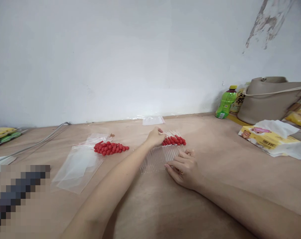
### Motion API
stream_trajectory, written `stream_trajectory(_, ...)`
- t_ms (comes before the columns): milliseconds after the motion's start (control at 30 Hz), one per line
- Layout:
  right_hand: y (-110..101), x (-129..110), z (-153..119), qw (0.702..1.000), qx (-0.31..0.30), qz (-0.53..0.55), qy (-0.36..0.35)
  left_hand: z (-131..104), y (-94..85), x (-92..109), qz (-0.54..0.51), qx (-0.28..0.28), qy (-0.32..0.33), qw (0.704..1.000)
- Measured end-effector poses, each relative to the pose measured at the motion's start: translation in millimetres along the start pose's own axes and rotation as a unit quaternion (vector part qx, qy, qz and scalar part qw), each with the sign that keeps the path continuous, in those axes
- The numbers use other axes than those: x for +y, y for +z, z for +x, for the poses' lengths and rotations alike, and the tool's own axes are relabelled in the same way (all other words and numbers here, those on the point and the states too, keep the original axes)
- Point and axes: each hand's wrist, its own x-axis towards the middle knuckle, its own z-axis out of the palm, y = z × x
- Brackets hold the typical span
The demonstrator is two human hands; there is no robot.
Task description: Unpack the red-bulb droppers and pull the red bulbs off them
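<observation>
My left hand (155,136) reaches to the back, thumb and fingers closed in a pinch at the left end of a row of red rubber bulbs (174,140). Thin pale tubes fan out behind these bulbs. What the pinch holds is too small to make out. In front lies a row of clear, thin tubes (156,157), side by side on the table. My right hand (184,167) rests at the right end of that row, its fingers curled and thumb against the index finger. Whatever is between them is hidden. Farther left is a loose pile of red rubber bulbs (110,148).
Clear zip bags (78,162) lie left of the pile, and another small bag (152,120) is by the wall. On the right stand a green bottle (226,103), a yellow tissue pack (270,139) and a beige handbag (267,99). A grey cable (44,141) crosses the left side.
</observation>
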Motion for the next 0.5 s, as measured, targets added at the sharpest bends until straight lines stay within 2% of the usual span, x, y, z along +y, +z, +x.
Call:
stream_trajectory(67, -1.5, -0.1, 0.5, 1.000, 0.008, -0.001, 0.009, -14.0, -14.5, -2.4, -0.007, 0.024, -0.002, 1.000)
stream_trajectory(133, -2.8, 0.0, 1.5, 0.999, 0.021, -0.004, 0.025, -38.3, -32.6, -8.4, -0.005, 0.038, 0.018, 0.999)
stream_trajectory(167, -3.2, 0.1, 2.2, 0.999, 0.029, -0.006, 0.033, -53.6, -41.6, -13.1, 0.001, 0.045, 0.038, 0.998)
stream_trajectory(267, -2.3, -0.6, 5.0, 0.998, 0.056, -0.019, 0.029, -103.3, -61.8, -33.7, 0.088, 0.070, 0.161, 0.981)
stream_trajectory(367, 0.7, -4.8, 8.6, 0.998, 0.051, -0.035, -0.028, -141.0, -66.9, -58.0, 0.167, 0.082, 0.233, 0.955)
stream_trajectory(500, 5.5, -12.9, 12.9, 0.994, -0.009, -0.037, -0.098, -157.1, -60.1, -77.4, 0.221, 0.115, 0.318, 0.915)
